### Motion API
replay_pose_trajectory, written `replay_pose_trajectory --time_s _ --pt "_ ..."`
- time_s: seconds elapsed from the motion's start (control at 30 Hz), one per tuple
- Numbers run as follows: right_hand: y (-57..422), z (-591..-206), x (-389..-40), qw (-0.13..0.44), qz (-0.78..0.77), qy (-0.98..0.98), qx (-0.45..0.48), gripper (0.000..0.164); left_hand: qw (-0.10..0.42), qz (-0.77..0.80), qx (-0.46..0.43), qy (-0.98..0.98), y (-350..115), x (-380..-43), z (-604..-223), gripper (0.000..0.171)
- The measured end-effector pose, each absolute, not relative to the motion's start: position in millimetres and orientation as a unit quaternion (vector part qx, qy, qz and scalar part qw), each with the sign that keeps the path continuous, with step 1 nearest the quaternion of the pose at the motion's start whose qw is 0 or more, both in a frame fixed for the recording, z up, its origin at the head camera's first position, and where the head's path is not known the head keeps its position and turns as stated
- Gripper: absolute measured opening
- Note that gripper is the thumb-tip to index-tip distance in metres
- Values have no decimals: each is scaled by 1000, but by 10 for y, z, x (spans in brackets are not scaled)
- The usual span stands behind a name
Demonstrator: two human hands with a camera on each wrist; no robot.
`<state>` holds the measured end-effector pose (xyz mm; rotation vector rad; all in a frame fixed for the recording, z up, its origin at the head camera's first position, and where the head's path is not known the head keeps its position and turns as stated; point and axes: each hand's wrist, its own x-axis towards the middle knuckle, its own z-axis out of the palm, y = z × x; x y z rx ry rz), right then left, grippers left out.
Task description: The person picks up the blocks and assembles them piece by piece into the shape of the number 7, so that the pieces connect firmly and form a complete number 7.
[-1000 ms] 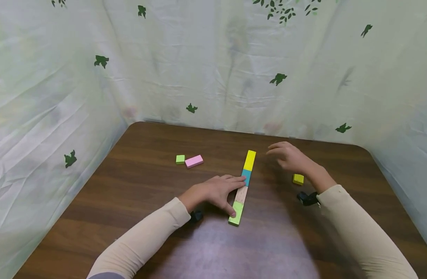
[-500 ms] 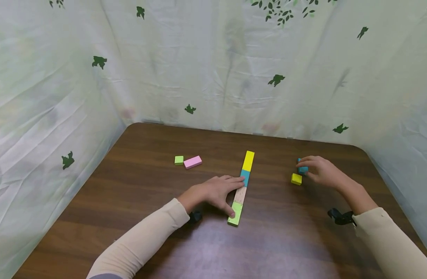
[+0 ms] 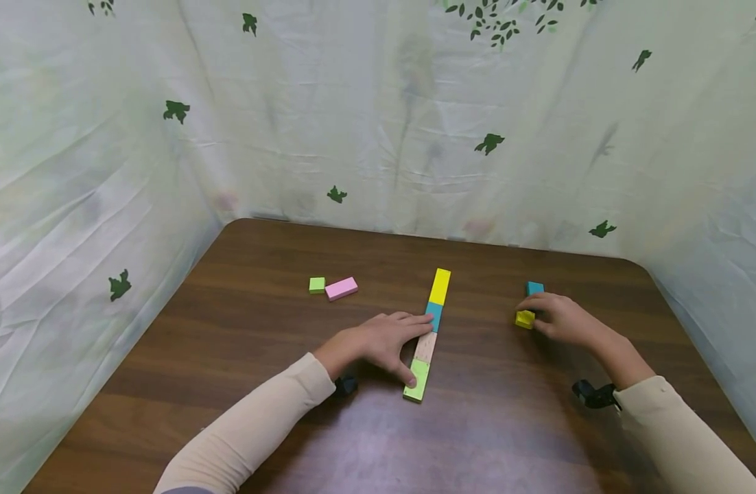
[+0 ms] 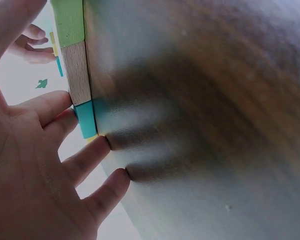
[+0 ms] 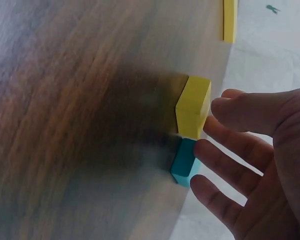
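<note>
A straight row of blocks lies on the table: a yellow block at the far end, a blue block, a bare wood block and a light green block nearest. My left hand rests against the row's left side, fingers spread; its thumb touches the green block and its fingertips reach the blue one. On the right, my right hand hovers at a small yellow block, thumb and fingers loosely bent beside it. In the right wrist view the thumb appears apart from this yellow block.
Behind the small yellow block lies another blue block. A small green block and a pink block sit close together at the back left. Pale fabric hangs around the brown wooden table.
My right hand moved right from near the row to the blue block, then slightly left and nearer to the small yellow block. The left hand stayed at the row.
</note>
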<state>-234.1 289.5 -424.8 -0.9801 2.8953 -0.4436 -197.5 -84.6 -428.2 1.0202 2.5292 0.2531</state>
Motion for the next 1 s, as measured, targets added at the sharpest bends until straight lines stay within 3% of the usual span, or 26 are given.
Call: replay_pose_trajectory --time_s 1.0 --pt "2858 -4354 -2330 40 -147 949 -277 33 203 76 363 906 -822 -1981 -4288 103"
